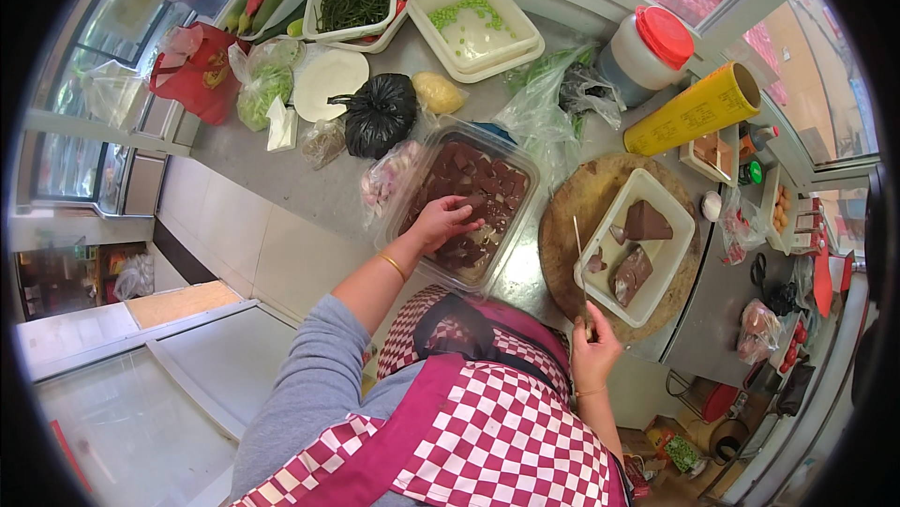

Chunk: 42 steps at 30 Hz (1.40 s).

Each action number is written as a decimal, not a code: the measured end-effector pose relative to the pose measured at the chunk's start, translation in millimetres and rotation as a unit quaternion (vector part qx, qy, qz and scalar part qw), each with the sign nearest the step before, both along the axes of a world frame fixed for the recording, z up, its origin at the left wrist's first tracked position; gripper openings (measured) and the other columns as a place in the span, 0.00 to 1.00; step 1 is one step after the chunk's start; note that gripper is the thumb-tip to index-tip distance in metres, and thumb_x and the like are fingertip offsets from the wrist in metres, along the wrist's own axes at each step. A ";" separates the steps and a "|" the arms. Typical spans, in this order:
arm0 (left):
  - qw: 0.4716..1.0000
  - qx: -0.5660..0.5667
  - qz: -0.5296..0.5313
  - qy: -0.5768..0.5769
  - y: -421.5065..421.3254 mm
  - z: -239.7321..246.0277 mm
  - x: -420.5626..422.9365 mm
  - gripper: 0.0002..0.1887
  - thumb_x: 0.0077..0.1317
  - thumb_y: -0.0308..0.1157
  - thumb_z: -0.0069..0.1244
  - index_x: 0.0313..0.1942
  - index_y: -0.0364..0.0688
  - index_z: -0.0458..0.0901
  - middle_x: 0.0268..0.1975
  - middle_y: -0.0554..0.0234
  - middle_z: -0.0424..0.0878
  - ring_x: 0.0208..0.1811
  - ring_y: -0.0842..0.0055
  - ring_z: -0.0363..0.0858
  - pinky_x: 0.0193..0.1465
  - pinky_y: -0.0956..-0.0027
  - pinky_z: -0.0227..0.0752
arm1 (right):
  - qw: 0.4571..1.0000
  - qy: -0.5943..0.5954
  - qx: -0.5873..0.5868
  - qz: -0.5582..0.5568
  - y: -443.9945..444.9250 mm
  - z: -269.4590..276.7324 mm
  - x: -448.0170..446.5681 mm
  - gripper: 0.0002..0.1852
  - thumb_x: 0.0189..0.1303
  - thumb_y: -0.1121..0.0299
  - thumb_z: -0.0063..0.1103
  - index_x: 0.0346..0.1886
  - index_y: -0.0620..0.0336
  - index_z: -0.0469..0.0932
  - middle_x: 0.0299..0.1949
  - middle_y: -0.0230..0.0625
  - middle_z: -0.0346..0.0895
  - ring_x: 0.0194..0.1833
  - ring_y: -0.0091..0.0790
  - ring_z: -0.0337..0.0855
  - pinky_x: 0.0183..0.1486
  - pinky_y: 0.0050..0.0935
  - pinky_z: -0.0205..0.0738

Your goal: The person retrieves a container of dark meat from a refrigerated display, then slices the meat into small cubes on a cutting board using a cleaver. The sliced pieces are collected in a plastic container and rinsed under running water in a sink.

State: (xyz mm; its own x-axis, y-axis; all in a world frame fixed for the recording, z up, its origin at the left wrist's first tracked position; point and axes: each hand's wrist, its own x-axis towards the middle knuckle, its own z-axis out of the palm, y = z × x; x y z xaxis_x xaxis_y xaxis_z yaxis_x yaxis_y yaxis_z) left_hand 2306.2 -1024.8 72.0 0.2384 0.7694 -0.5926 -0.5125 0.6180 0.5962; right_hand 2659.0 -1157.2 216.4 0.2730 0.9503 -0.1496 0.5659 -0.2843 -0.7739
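My left hand [448, 222] is over a clear plastic tub [529, 169] of dark brown-red chunks [460, 162] in some liquid, fingers spread and bent close to the pieces. Whether it touches one cannot be told. In my right hand [594, 344] is a knife [580, 261], its blade seen edge-on and pointing away from me, beside the left wall of a white plastic tray [678, 208]. Larger brown blocks [645, 221] and smaller scraps lie in that tray, which rests on a round wooden chopping board [562, 225].
Around the tub are a black plastic bag [383, 113], a bag of pinkish pieces [387, 180] and a peeled yellow item [437, 92]. Behind stand a container of green beans [355, 0], one with peas [492, 50], a red-lidded jar [636, 60] and a yellow cylinder [689, 113].
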 end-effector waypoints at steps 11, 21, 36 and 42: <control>0.994 0.000 0.073 -0.087 -8.3 23.0 8.1 0.18 0.76 0.25 0.57 0.63 0.37 0.76 0.58 0.55 0.86 0.58 0.61 0.89 0.59 0.67 0.88 | 0.988 0.002 -0.007 0.152 31.6 -11.6 -52.4 0.14 0.69 0.68 0.67 0.53 0.63 0.87 0.37 0.53 0.86 0.35 0.49 0.88 0.42 0.40 0.80; 0.989 0.040 0.080 -0.115 -14.9 37.0 6.7 0.22 0.75 0.23 0.57 0.67 0.35 0.76 0.57 0.55 0.88 0.58 0.65 0.89 0.61 0.65 0.87 | 0.958 -0.054 0.081 0.268 57.3 -7.0 -88.1 0.12 0.70 0.68 0.63 0.53 0.57 0.87 0.38 0.50 0.87 0.39 0.54 0.88 0.42 0.46 0.83; 0.977 0.108 0.066 -0.173 -22.4 43.2 -3.7 0.23 0.76 0.24 0.56 0.69 0.34 0.74 0.67 0.50 0.81 0.71 0.58 0.80 0.74 0.57 0.77 | 0.959 -0.053 0.031 0.278 58.9 -0.5 -93.1 0.12 0.71 0.67 0.62 0.52 0.58 0.87 0.37 0.51 0.86 0.39 0.55 0.88 0.43 0.48 0.82; 0.975 0.127 0.054 -0.171 -18.3 43.2 -2.8 0.24 0.75 0.24 0.57 0.69 0.36 0.74 0.67 0.52 0.82 0.70 0.60 0.81 0.72 0.60 0.78 | 0.949 -0.073 0.050 0.302 57.8 1.8 -90.9 0.11 0.70 0.68 0.62 0.52 0.58 0.86 0.38 0.51 0.86 0.39 0.55 0.88 0.44 0.48 0.83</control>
State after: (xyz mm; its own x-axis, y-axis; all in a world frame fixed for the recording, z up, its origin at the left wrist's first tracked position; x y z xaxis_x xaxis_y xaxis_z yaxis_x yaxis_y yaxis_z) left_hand 2303.4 -1043.1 115.3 0.2982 0.9128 -0.2790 -0.7629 0.4036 0.5051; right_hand 2568.2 -1099.4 218.2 -0.3146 0.9478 -0.0518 0.7049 0.1967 -0.6814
